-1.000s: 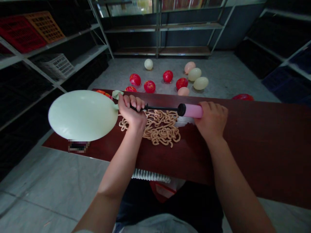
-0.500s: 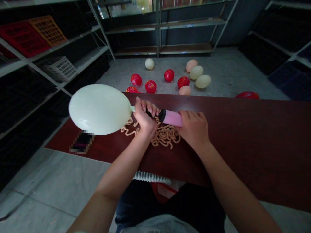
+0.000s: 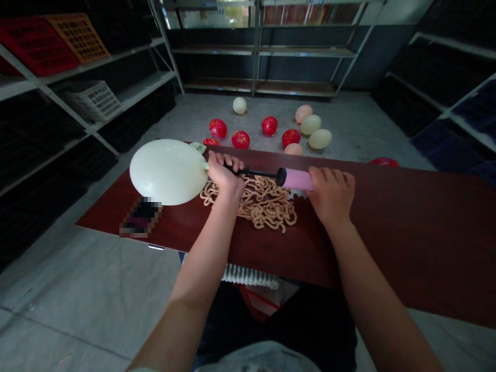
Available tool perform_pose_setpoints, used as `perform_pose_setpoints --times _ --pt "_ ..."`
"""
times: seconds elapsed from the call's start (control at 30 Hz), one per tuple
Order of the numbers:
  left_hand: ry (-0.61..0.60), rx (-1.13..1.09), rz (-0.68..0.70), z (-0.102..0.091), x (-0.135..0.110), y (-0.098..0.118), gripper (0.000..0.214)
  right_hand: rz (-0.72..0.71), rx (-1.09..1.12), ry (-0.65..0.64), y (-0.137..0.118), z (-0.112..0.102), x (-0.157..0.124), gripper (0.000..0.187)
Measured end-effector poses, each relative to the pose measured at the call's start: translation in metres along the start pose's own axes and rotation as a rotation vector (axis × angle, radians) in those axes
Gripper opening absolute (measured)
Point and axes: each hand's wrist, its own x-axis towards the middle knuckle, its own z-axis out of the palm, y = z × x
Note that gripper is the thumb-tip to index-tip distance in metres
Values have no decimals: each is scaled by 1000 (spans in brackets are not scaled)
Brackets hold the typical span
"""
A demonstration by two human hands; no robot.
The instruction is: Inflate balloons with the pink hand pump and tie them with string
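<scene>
A pale green inflated balloon (image 3: 166, 171) is at the left, its neck running into my left hand (image 3: 227, 173). That hand is closed around the black end of a balloon pump; the grip is partly hidden by my fingers. My right hand (image 3: 333, 196) wraps round the far end of the pump's pink barrel (image 3: 298, 179). Between the hands a thin black rod (image 3: 261, 174) is drawn out of the barrel. Below the pump, a heap of tan, squiggly rope-like pieces (image 3: 267, 209) lies on the dark red-brown table (image 3: 406, 227).
A phone-like object (image 3: 142, 216), blurred out, lies near the table's left edge. A crumpled pale green piece (image 3: 198, 148) rests behind the balloon. Red balloons (image 3: 269, 125) and pale ones (image 3: 320, 138) are on the floor beyond. Shelves with crates (image 3: 96, 101) stand around.
My right hand has moved right with the pink barrel, away from my left hand, baring the black rod. The balloon appears smaller and further right; the camera view has shifted too.
</scene>
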Motion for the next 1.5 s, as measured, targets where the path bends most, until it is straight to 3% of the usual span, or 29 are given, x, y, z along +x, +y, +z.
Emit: perform_pose_setpoints --times 0.17,0.43,0.67,0.97,1.1,1.33,1.5 --pt "-34 -37 47 6 -2 20 42 92 6 25 17 4 -1 34" --pt "-126 38 133 17 -23 32 50 93 75 35 17 4 -2 32" --pt "-164 5 137 21 -34 19 52 10 109 9 5 -11 1 25" --pt "-212 121 8 22 -60 -17 55 -31 220 36 -25 -17 -2 25" --pt "-237 96 -35 18 -54 -21 53 -27 190 42 -22 -12 -2 26" --pt "-155 55 -25 6 -20 -13 50 -48 111 18 -19 -4 2 30" --pt "-102 13 14 0 -6 -2 48 -35 19 25 -1 2 0 33"
